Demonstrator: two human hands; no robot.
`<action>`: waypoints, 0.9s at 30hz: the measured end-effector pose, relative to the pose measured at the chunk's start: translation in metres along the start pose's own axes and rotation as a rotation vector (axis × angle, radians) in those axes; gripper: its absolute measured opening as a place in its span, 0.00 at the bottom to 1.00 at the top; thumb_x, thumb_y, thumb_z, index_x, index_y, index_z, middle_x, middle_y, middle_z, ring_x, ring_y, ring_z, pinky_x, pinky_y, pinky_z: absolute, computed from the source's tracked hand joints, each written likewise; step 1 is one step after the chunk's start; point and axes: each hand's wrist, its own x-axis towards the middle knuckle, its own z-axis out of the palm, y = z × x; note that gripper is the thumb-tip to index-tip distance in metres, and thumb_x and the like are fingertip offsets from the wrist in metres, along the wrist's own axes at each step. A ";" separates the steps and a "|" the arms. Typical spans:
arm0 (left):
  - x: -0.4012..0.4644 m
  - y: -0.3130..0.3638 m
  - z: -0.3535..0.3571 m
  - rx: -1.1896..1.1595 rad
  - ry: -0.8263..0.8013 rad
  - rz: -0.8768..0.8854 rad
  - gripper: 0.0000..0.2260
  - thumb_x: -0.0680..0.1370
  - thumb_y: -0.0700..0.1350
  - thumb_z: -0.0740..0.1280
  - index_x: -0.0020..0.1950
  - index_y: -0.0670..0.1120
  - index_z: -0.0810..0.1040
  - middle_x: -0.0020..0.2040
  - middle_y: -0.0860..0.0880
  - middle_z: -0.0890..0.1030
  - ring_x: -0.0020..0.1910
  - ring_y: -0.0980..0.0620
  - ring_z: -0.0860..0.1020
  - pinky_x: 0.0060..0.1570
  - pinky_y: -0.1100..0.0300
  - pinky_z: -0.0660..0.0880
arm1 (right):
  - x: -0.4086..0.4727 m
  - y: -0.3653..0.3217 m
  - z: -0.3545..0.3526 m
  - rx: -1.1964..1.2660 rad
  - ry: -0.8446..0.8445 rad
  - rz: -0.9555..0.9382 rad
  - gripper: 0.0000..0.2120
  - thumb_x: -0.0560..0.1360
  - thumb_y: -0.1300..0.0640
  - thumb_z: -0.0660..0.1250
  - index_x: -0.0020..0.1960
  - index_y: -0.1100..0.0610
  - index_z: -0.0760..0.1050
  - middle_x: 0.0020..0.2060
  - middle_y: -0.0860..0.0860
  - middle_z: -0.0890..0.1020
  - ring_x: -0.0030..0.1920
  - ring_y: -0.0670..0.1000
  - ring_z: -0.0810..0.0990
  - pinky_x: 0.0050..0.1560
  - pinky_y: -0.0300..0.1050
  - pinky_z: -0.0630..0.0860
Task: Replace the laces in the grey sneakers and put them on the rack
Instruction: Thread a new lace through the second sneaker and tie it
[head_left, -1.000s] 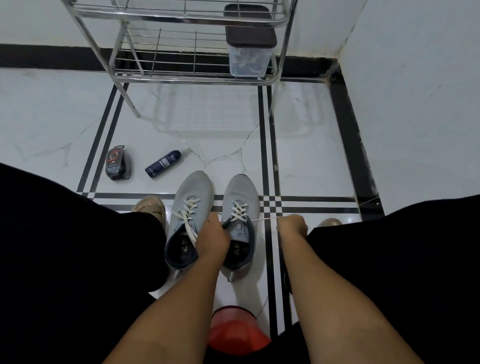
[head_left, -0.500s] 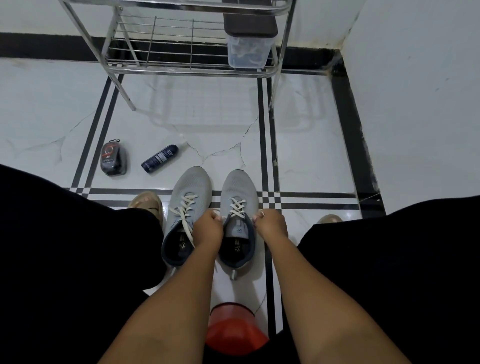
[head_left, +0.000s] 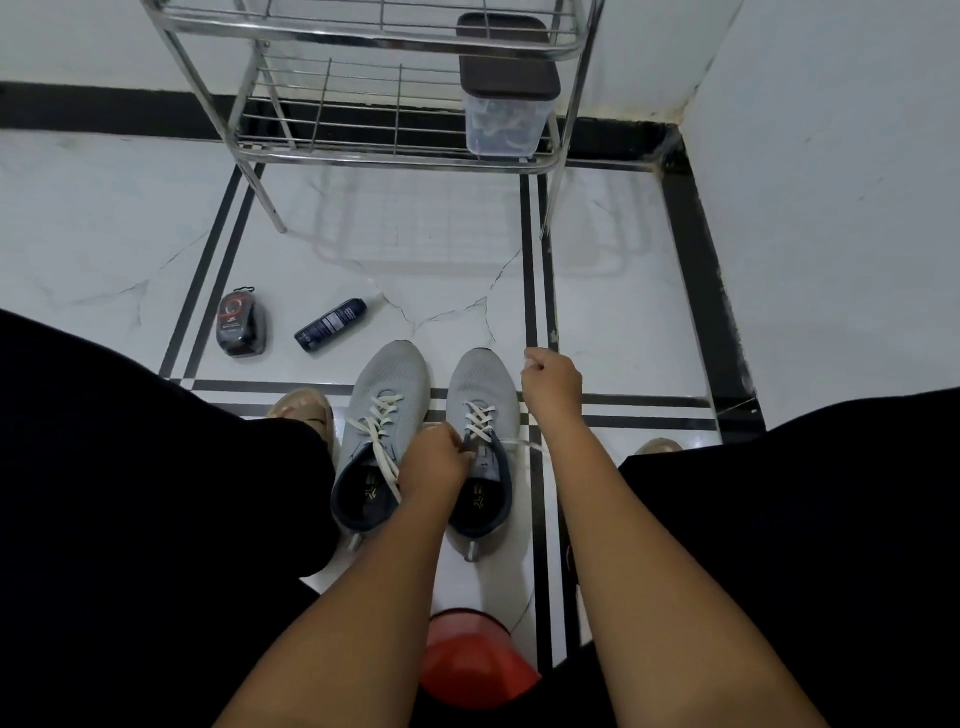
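Two grey sneakers stand side by side on the floor, toes pointing away from me: the left sneaker (head_left: 387, 387) and the right sneaker (head_left: 478, 382), both threaded with white laces. My left hand (head_left: 434, 460) rests between them and pinches the lace at the right sneaker's top eyelets. My right hand (head_left: 553, 384) is raised beside the right sneaker's toe, fingers curled round the free end of the white lace (head_left: 524, 444), which runs from the shoe under my wrist. The metal wire rack (head_left: 395, 150) stands ahead against the wall.
A clear container with a dark lid (head_left: 501, 111) sits on the rack's lower shelf. A shoe-polish sponge (head_left: 240, 325) and a dark spray bottle (head_left: 331, 325) lie on the floor to the left. A red object (head_left: 475, 660) is between my knees. A wall corner closes the right side.
My right hand moved from the right sneaker's eyelets up and to the right, drawing the lace out. My left hand stayed at the shoe's tongue.
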 end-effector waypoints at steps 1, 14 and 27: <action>-0.001 -0.002 0.000 0.008 0.010 0.009 0.06 0.76 0.46 0.68 0.51 0.45 0.81 0.50 0.45 0.82 0.51 0.44 0.79 0.49 0.56 0.74 | -0.003 0.000 0.001 0.036 -0.010 -0.005 0.16 0.79 0.64 0.55 0.63 0.56 0.76 0.57 0.55 0.81 0.55 0.54 0.79 0.49 0.43 0.76; 0.017 -0.022 0.010 -0.401 -0.062 -0.234 0.08 0.79 0.42 0.65 0.49 0.42 0.82 0.47 0.41 0.81 0.46 0.46 0.77 0.44 0.60 0.68 | -0.043 0.042 0.047 -0.367 -0.250 0.032 0.15 0.71 0.57 0.69 0.27 0.49 0.73 0.41 0.51 0.84 0.46 0.55 0.82 0.48 0.49 0.80; 0.014 -0.019 0.012 -0.416 -0.067 -0.181 0.06 0.79 0.43 0.64 0.45 0.46 0.80 0.48 0.44 0.81 0.49 0.46 0.78 0.49 0.57 0.72 | -0.042 0.045 0.056 -0.612 -0.159 -0.100 0.08 0.75 0.51 0.69 0.37 0.46 0.80 0.41 0.45 0.80 0.59 0.51 0.71 0.57 0.49 0.64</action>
